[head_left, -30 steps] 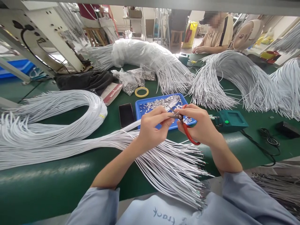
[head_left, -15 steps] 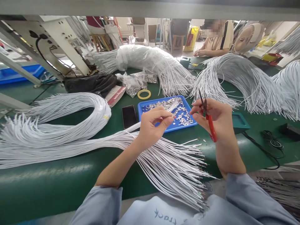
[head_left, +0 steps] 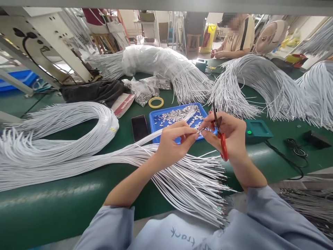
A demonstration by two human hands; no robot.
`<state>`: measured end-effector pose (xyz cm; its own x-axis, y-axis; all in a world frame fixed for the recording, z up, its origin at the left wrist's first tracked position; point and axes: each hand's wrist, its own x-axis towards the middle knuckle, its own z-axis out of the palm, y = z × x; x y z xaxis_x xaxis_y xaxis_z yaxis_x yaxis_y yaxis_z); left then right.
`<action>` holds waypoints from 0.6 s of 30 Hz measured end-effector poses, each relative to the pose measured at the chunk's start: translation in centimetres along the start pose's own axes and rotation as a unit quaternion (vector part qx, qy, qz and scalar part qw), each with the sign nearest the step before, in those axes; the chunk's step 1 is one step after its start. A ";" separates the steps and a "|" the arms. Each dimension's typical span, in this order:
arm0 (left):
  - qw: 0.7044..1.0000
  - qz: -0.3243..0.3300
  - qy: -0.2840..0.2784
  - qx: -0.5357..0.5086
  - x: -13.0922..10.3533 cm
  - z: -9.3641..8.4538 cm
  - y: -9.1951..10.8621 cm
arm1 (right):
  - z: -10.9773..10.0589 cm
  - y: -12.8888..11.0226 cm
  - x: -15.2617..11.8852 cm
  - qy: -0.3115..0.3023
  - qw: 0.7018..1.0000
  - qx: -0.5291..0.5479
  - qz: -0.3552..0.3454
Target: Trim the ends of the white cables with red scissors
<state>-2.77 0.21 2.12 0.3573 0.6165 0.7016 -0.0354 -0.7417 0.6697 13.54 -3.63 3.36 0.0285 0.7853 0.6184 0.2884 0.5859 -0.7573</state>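
My left hand (head_left: pixel 177 140) is closed in a pinch at the end of a thin white cable (head_left: pixel 199 132). The fingertips of my right hand (head_left: pixel 231 135) meet it there, thumb and forefinger at the cable's tip; whether a small part sits between them is too small to tell. Red-handled scissors (head_left: pixel 223 147) are held in that same right hand, blades pointing up and away. Behind both hands lies a blue tray (head_left: pixel 156 128) with many small metal pieces (head_left: pixel 174 116) and some cable ends. Loose white cables (head_left: pixel 192 177) fan out beneath my left forearm.
A phone (head_left: pixel 139 128), a yellow tape roll (head_left: pixel 156 102) and bags of metal parts (head_left: pixel 143 95) lie left of and behind the tray. A green device (head_left: pixel 260 130) stands right. Big cable bundles (head_left: pixel 241 83) line the back; a co-worker (head_left: pixel 234 41) sits beyond.
My right hand has come left with the scissors, and its fingertips now meet the left hand's at the cable end. The view has shifted slightly.
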 end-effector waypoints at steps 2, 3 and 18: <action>1.000 0.000 0.004 0.005 0.0 0.1 -0.1 | 0.1 0.1 0.0 0.011 1.000 -0.004 -0.005; 1.000 0.001 0.005 0.006 -0.1 0.1 -0.1 | 0.2 0.2 0.0 0.016 1.000 -0.004 -0.006; 1.000 0.018 -0.020 -0.006 -0.5 0.5 -0.4 | -0.5 0.5 -0.1 0.021 1.000 0.007 -0.014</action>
<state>-2.51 0.09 1.34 0.3918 0.5779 0.7159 -0.0598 -0.7605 0.6466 14.13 -3.55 3.00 0.0604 0.7602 0.6469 0.2754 0.6102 -0.7428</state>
